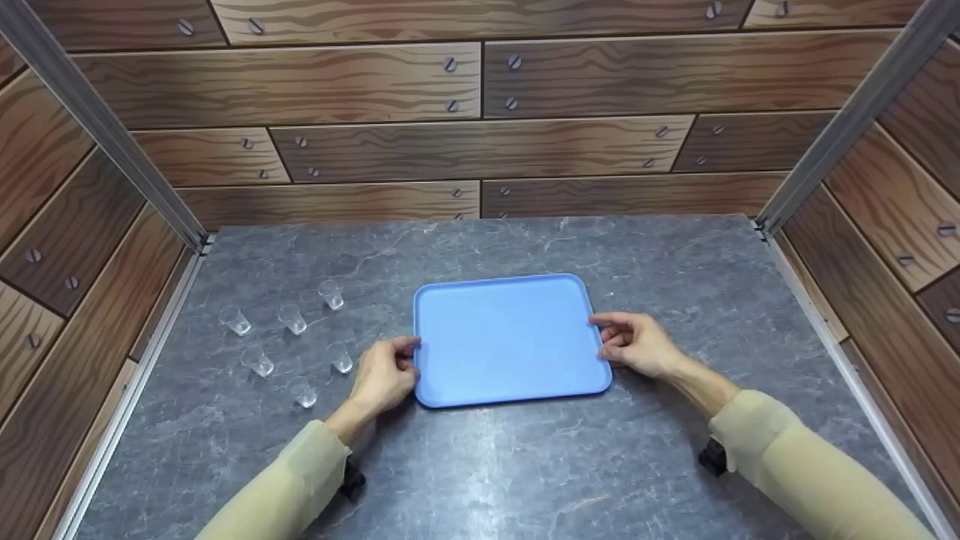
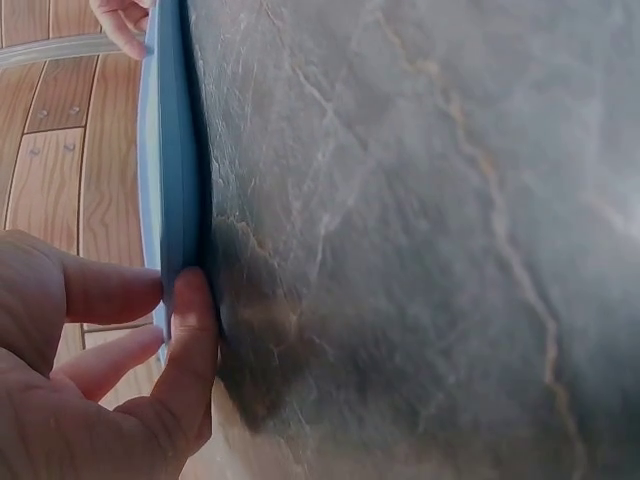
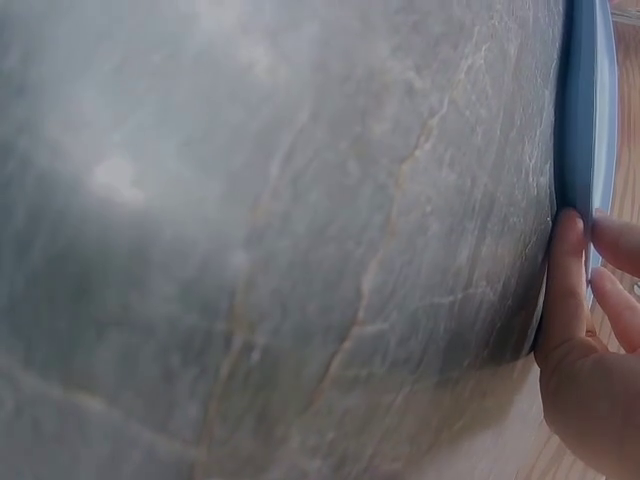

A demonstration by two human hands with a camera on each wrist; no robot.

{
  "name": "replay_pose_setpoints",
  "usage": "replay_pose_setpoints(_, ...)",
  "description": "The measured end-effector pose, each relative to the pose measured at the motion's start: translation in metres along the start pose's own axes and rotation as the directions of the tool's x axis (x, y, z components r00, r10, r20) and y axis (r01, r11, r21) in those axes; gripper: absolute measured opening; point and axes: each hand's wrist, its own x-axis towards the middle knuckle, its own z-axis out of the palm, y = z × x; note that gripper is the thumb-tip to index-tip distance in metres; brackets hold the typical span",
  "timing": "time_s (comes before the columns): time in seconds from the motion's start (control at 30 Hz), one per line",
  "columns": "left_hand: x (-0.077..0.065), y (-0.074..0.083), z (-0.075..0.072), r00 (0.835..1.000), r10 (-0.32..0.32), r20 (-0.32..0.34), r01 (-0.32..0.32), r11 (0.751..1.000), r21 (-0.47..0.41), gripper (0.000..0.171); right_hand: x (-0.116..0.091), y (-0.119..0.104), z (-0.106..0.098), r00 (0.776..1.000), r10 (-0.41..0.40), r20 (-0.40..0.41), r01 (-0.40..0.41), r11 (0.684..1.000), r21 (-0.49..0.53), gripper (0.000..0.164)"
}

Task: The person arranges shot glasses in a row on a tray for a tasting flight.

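A blue rectangular tray (image 1: pixel 510 341) lies on the grey marbled table, its inside bare. My left hand (image 1: pixel 385 375) pinches the tray's left rim, and in the left wrist view the thumb (image 2: pixel 192 310) presses the outer wall while the fingers touch the rim's top edge. At the opposite side my right hand (image 1: pixel 637 343) holds the right rim between thumb and fingers; the right wrist view shows that thumb (image 3: pixel 568 270) against the outer wall. Several small clear cups stand left of the tray, the nearest being a cup (image 1: pixel 341 358) beside my left hand.
Farther left are more clear cups, including one cup (image 1: pixel 235 321) at the far left and another cup (image 1: pixel 303 393) in front. Wood-patterned walls (image 1: pixel 480 82) and metal posts (image 1: pixel 847 120) enclose the table (image 1: pixel 480 472) at the back and sides.
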Motion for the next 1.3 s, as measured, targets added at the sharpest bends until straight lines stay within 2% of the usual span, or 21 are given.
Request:
replay_pose_setpoints(0.13, -0.007, 0.011, -0.006, 0.999, 0.036, 0.007, -0.037, 0.999, 0.036, 0.054, -0.001, 0.001, 0.000, 1.000, 0.000, -0.002, 0.000, 1.000, 0.002, 0.062)
replay_pose_setpoints(0.17, -0.009, 0.014, -0.009, 0.998, 0.062, 0.016, -0.062, 0.997, 0.046, 0.054, -0.001, 0.002, 0.000, 1.000, -0.001, -0.001, 0.001, 1.000, 0.003, 0.062)
replay_pose_setpoints(0.27, -0.023, 0.041, -0.026, 0.994, 0.080, 0.071, -0.084, 0.995, 0.050, 0.055, -0.001, 0.003, 0.000, 1.000, -0.006, 0.000, 0.006, 1.000, 0.001, 0.061)
replay_pose_setpoints(0.37, -0.037, 0.069, -0.045, 0.988, 0.070, 0.140, -0.080, 0.994, 0.069, 0.055, -0.001, 0.004, 0.000, 1.000, -0.010, -0.002, 0.010, 1.000, -0.003, 0.061)
replay_pose_setpoints(0.4, -0.041, 0.079, -0.051, 0.986, 0.049, 0.160, -0.062, 0.995, 0.077, 0.055, -0.001, 0.005, 0.000, 1.000, -0.011, -0.003, 0.011, 1.000, -0.002, 0.061)
replay_pose_setpoints(0.5, -0.045, 0.087, -0.061, 0.976, 0.052, 0.211, -0.073, 0.993, 0.093, 0.051, -0.001, 0.006, 0.001, 1.000, -0.014, -0.005, 0.014, 1.000, 0.001, 0.061)
replay_pose_setpoints(0.7, -0.045, 0.092, -0.087, 0.953, 0.115, 0.279, -0.129, 0.991, 0.030, 0.048, -0.002, 0.007, 0.001, 1.000, -0.013, -0.005, 0.013, 1.000, 0.004, 0.062)
replay_pose_setpoints(1.0, -0.043, 0.085, -0.139, 0.932, 0.206, 0.298, -0.219, 0.976, 0.008, 0.046, -0.002, 0.006, -0.001, 0.999, -0.034, -0.008, 0.033, 0.998, -0.045, 0.060)
replay_pose_setpoints(1.1, -0.043, 0.080, -0.155, 0.933, 0.210, 0.291, -0.219, 0.976, -0.002, 0.047, -0.002, 0.006, -0.001, 0.999, -0.046, -0.003, 0.046, 0.997, -0.060, 0.060)
replay_pose_setpoints(1.3, -0.046, 0.065, -0.185, 0.948, 0.176, 0.266, -0.180, 0.984, -0.010, 0.048, -0.001, 0.005, -0.001, 0.999, -0.050, 0.014, 0.051, 0.996, -0.075, 0.059)
